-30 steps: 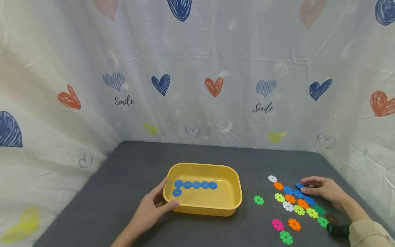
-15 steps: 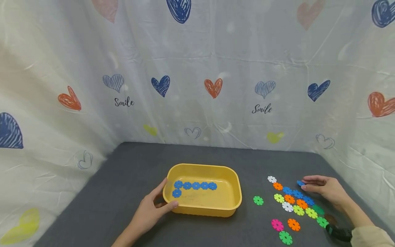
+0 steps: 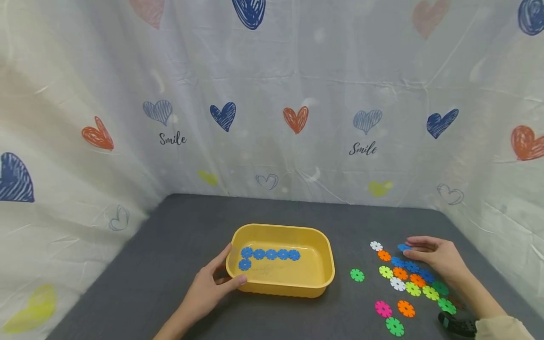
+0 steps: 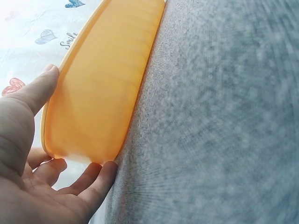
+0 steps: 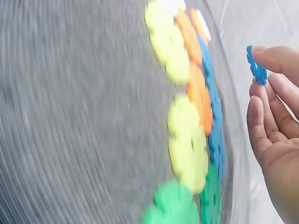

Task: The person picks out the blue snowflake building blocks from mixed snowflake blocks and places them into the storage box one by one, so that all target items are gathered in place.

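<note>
A blue notched plastic disc (image 5: 256,66) is pinched between the thumb and fingertips of my right hand (image 3: 437,257), raised off the table above the far end of the loose discs. My left hand (image 3: 208,283) grips the left end of a yellow plastic basin (image 3: 280,285), thumb at the near side and fingers round the far corner. In the left wrist view, the thumb lies at the rim and the other fingers touch the end wall (image 4: 93,93). Inside the basin several blue discs (image 3: 271,254) lie in a row, with one more below its left end.
Loose discs in orange (image 3: 400,273), yellow (image 3: 413,289), white (image 3: 397,284), blue (image 3: 412,267) and green (image 3: 446,306) lie clustered at the right. A pink disc (image 3: 383,309) lies nearer. One green disc (image 3: 357,275) sits beside the basin. A heart-printed curtain (image 3: 263,94) encloses the grey table (image 3: 204,212).
My right hand has lifted the blue disc from beside the other discs and moved a little left and up with it. The left hand and basin have stayed in place.
</note>
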{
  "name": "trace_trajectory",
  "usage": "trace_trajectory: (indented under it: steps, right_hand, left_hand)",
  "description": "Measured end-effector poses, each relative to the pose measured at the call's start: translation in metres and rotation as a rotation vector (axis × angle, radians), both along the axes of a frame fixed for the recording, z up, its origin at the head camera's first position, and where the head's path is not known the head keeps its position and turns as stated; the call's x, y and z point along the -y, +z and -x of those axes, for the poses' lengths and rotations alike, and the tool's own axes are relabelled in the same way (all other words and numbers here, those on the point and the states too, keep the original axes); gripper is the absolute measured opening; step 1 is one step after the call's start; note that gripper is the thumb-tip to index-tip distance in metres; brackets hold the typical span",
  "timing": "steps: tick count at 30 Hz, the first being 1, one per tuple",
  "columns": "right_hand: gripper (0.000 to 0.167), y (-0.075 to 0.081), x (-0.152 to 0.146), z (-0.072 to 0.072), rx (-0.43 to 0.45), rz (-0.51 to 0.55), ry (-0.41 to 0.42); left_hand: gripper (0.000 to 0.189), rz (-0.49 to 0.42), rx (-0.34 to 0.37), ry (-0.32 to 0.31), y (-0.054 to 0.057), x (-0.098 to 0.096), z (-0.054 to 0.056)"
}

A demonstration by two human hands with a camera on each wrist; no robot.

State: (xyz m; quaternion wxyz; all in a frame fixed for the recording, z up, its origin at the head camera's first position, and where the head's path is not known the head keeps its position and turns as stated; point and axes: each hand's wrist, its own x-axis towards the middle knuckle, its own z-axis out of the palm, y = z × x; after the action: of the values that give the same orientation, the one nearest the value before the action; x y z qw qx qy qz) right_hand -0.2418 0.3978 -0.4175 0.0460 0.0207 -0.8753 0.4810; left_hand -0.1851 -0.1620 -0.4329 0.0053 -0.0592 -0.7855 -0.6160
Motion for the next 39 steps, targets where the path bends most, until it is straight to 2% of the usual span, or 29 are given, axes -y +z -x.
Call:
trace_trajectory:
  steps: [14,26,39]
  right_hand:
    - [0.050,0.014,0.043,-0.009,-0.078,0.114,0.094]
    - [0.046,0.017,0.096,-0.018,-0.121,0.295,0.157]
    - [0.045,0.027,0.139,-0.032,-0.127,0.349,0.213]
  left_hand:
    - [0.091,0.012,-0.007,0.003,0.000,-0.001,0.000]
    - [0.091,0.010,-0.011,0.013,0.000,-0.001,0.000]
    - [0.091,0.000,-0.007,0.004,0.001,-0.001,-0.001]
